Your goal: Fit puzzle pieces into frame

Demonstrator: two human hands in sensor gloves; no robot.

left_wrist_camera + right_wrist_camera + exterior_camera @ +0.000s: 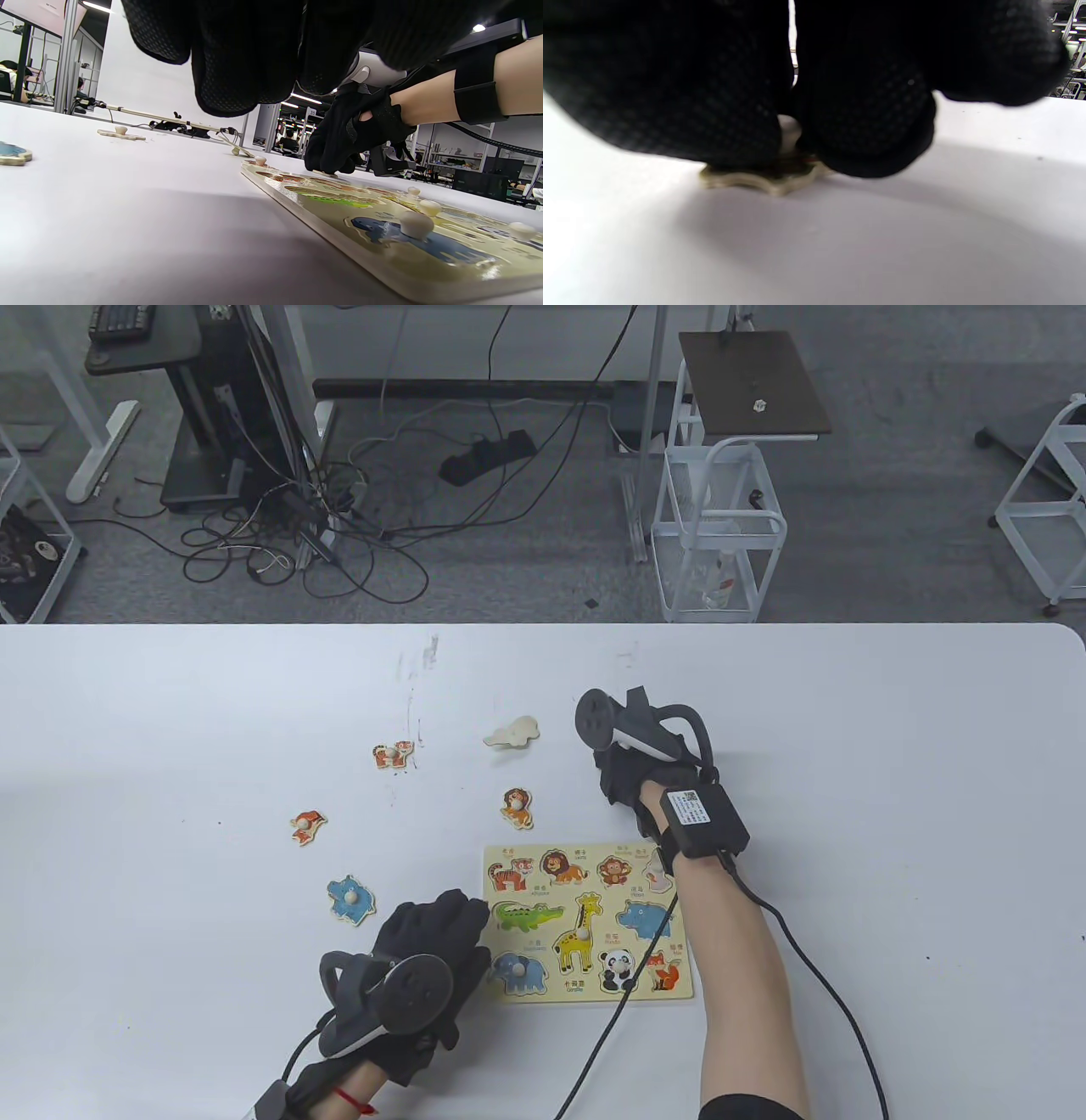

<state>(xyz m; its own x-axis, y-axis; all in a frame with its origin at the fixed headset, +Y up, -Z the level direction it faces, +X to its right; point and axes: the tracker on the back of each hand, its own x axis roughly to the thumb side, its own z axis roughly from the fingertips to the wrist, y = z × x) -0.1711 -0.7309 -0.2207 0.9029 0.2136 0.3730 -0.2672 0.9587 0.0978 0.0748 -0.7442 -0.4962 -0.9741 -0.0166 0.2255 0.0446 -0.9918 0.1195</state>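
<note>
The wooden puzzle frame (679, 991) lies at the table's front centre, with the elephant (519, 974), giraffe (579, 937) and panda (618, 970) pieces seated in it. My right hand (629, 782) is just beyond the frame's top right corner. In the right wrist view its fingers (865, 123) pinch the knob of a puzzle piece (763, 180) that lies flat on the table. That piece is hidden under the hand in the table view. My left hand (454, 914) rests at the frame's left edge and holds nothing.
Loose pieces lie left of and beyond the frame: a lion (516, 806), a tiger (394, 753), a fox (307, 824), a blue hippo (350, 897) and a face-down pale piece (512, 732). The right hand's cable (594, 1044) runs over the frame's front edge.
</note>
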